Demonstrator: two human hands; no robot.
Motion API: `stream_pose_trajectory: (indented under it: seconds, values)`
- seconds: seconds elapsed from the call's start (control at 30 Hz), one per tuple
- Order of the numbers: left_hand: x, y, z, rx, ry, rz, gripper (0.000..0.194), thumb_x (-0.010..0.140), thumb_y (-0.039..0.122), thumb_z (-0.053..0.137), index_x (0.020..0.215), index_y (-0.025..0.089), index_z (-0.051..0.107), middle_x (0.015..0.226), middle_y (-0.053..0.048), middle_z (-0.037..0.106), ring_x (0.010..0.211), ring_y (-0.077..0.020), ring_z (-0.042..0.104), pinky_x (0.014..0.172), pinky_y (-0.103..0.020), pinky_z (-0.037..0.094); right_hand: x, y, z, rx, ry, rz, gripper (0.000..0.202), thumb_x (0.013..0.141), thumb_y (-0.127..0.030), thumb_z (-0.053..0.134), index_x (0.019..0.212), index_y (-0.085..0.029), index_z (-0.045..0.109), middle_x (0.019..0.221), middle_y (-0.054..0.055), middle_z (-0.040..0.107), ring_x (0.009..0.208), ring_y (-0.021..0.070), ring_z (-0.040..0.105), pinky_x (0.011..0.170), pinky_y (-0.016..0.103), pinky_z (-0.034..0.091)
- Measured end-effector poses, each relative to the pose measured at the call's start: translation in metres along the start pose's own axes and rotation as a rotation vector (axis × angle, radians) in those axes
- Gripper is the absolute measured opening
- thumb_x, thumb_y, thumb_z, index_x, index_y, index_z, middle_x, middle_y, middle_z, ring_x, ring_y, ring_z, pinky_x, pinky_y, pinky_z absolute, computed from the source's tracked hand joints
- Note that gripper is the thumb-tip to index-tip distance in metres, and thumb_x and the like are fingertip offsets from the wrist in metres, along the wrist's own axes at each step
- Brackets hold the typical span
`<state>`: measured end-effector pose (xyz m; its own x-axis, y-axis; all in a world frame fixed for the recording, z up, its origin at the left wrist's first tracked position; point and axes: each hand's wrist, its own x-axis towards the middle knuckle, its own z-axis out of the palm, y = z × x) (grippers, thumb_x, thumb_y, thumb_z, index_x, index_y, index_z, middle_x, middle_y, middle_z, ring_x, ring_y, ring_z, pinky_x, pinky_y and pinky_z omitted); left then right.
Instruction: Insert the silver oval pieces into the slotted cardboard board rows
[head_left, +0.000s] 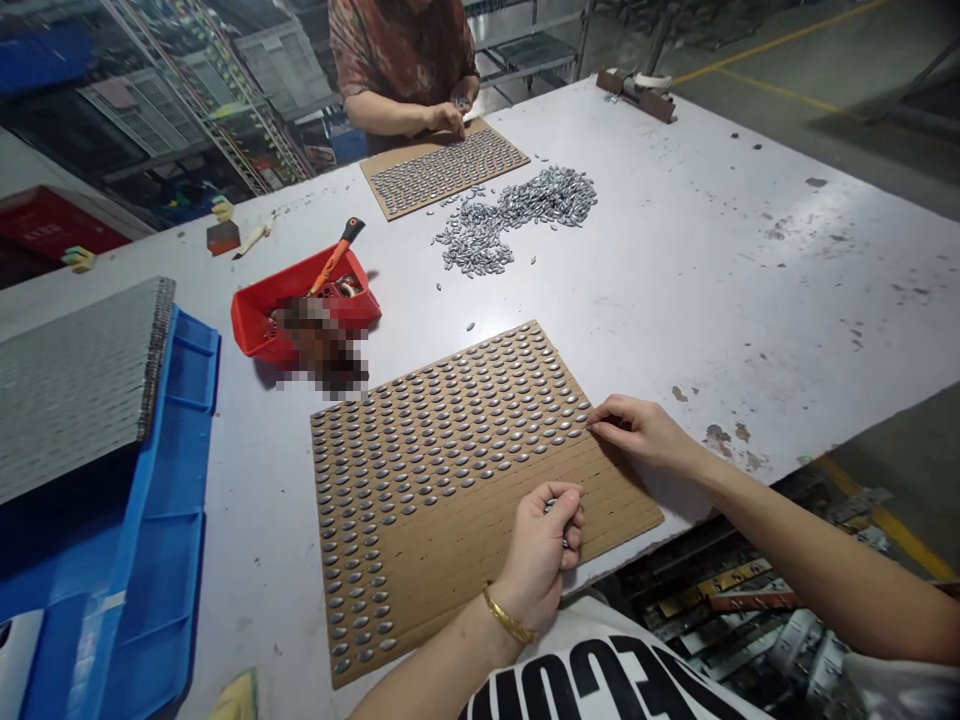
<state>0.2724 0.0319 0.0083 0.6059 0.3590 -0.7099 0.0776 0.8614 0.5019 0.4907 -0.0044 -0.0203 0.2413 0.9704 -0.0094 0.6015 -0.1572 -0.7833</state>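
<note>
A brown cardboard sheet (480,535) lies on the white table, with rows of silver oval metal pieces (450,405) across its far part and down its left side. Its near right part is bare cardboard. My left hand (546,540), with a gold bracelet at the wrist, is closed around some of the metal pieces above the bare part. At the sheet's right edge my right hand (630,430) pinches with thumb and forefinger beside the end of a row; what it holds, if anything, is hidden. Farther back lies a loose pile of metal pieces (551,197).
Across the table (720,250), a person's hands (448,118) work over another filled cardboard sheet (450,172). A red bin (255,318) with an orange-handled tool stands left of centre. At the left, a blue crate (169,560) bears stacked grey sheets (75,370).
</note>
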Motion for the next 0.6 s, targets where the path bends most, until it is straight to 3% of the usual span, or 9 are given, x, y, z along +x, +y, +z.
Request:
stream_pose_trajectory:
  seconds: [0.23,0.47,0.6]
  values:
    - [0.0004,-0.0028,-0.0027,-0.004,-0.004,-0.002,0.035,0.071,0.041,0.071,0.090,0.017,0.054,0.067,0.004,0.047,0.045,-0.0016,0.034,0.038,-0.016,0.009,-0.0004,-0.0003,-0.0010,-0.049,0.039,-0.040,0.020,0.088,-0.030,0.050,0.092,-0.020,0.066,0.086,0.005,0.065,0.077,0.0183,0.059,0.070,0.030,0.046]
    - [-0.0017,-0.0018,-0.0039,-0.011,0.014,0.010,0.038,0.070,0.043,0.073,0.088,0.018,0.052,0.067,0.004,0.049,0.045,-0.0018,0.035,0.039,-0.016,0.010,-0.0071,-0.0002,0.0018,0.100,0.139,0.114,0.020,0.087,-0.037,0.053,0.086,-0.019,0.062,0.082,0.004,0.065,0.072,0.0166,0.058,0.064,0.027,0.044]
    - [-0.0017,-0.0028,-0.0053,-0.010,0.015,0.012,0.037,0.071,0.045,0.071,0.085,0.018,0.050,0.067,0.004,0.048,0.045,-0.0019,0.035,0.039,-0.017,0.010,-0.0019,-0.0008,0.0002,0.249,0.150,0.277,0.027,0.087,-0.044,0.051,0.087,-0.018,0.060,0.066,0.000,0.059,0.053,0.0123,0.049,0.049,0.025,0.039]
